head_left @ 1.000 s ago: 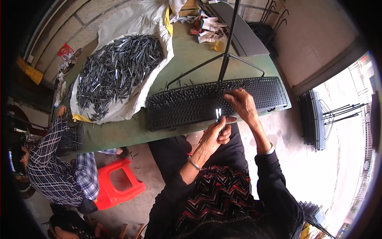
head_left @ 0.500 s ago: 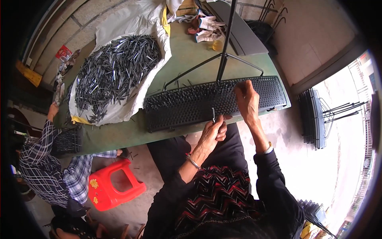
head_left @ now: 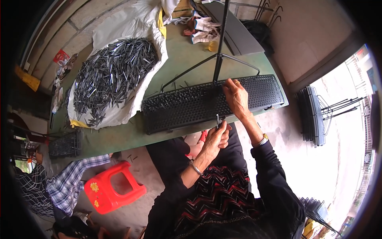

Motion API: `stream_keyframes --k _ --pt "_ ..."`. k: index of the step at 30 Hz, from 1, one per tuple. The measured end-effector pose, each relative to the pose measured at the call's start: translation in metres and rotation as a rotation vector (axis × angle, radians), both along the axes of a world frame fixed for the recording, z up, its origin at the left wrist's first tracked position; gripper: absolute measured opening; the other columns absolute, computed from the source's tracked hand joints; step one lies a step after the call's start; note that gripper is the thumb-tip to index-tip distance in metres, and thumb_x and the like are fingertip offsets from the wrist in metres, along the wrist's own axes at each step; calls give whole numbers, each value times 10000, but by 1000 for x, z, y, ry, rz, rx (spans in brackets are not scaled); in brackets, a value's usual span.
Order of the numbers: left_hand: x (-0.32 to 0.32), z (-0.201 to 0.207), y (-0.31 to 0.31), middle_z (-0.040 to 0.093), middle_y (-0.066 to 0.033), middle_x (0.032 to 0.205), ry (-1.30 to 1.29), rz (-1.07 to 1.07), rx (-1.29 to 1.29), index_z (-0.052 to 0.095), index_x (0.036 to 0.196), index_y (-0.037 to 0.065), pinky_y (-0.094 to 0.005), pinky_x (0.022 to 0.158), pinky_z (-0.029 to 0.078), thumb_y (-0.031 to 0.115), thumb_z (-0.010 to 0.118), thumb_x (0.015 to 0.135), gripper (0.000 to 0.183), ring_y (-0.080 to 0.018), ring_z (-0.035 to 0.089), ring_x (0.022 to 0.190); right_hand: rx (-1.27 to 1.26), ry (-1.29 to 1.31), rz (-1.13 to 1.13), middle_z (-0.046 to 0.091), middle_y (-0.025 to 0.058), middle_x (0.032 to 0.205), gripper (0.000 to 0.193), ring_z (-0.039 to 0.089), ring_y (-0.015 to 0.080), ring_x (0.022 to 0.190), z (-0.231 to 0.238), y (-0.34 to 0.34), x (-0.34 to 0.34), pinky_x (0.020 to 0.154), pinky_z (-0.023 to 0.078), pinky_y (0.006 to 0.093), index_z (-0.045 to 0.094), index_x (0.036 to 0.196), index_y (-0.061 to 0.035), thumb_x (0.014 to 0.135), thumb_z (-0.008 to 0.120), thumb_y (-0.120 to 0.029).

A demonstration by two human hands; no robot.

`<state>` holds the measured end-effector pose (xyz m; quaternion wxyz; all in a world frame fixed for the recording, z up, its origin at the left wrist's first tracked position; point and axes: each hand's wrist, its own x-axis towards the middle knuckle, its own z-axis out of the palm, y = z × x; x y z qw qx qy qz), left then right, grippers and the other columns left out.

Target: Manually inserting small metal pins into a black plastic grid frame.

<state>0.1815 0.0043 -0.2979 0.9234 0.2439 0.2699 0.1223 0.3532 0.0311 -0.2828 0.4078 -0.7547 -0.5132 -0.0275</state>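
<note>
A long black perforated panel lies along the front edge of the green table, with dark strips standing in many holes of its left and far part. My right hand is over the panel's middle, fingertips bent together at its far side near the foot of a black metal stand. Whatever those fingers pinch is hidden. Just in front of the panel's near edge, my left hand is closed around small thin strips; a shiny one sticks up past the thumb.
A white sack spread on the green table bears a heap of dark strips. Work gloves and a yellowish cup are behind. A red stool and a co-worker's plaid-clad leg are at left; black racks stand right.
My right hand has moved left and down onto the panel. My left hand has shifted slightly right and nearer me. The co-worker at left has leaned away and drawn an arm back from the table.
</note>
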Motion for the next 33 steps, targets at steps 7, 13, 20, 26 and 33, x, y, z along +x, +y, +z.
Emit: stream_keyframes --k 7,13,20,26,33 --pt "1 4 -8 273 83 613 8 -34 36 550 934 34 -183 432 197 308 556 968 276 -16 243 486 -131 -139 51 587 109 887 161 621 328 779 -8 -7 10 650 516 406 613 1019 -123 861 609 -155" --pt "4 -15 -23 347 80 604 -17 -150 -39 502 833 112 -200 421 228 370 629 912 298 -33 302 467 59 -355 220 591 131 908 389 620 300 764 49 -2 -59 648 519 397 573 1164 -89 796 663 -176" --pt "30 19 -17 575 21 851 -222 -174 113 606 919 56 -228 708 431 268 566 962 220 -68 527 798 137 -678 885 585 126 885 342 600 236 768 72 12 -160 711 451 360 606 956 -19 665 627 -197" --pt "16 42 5 533 37 805 -195 -167 259 587 843 87 -227 686 436 303 591 938 237 -64 510 762 112 -696 1048 621 165 832 280 605 239 655 59 23 -187 635 429 363 672 746 22 609 659 -223" --pt "10 40 10 495 30 801 -196 -74 252 561 825 80 -236 758 394 288 597 930 236 -76 461 791 99 -643 1078 623 169 798 258 618 255 638 48 34 -196 613 434 366 674 699 13 601 659 -225"
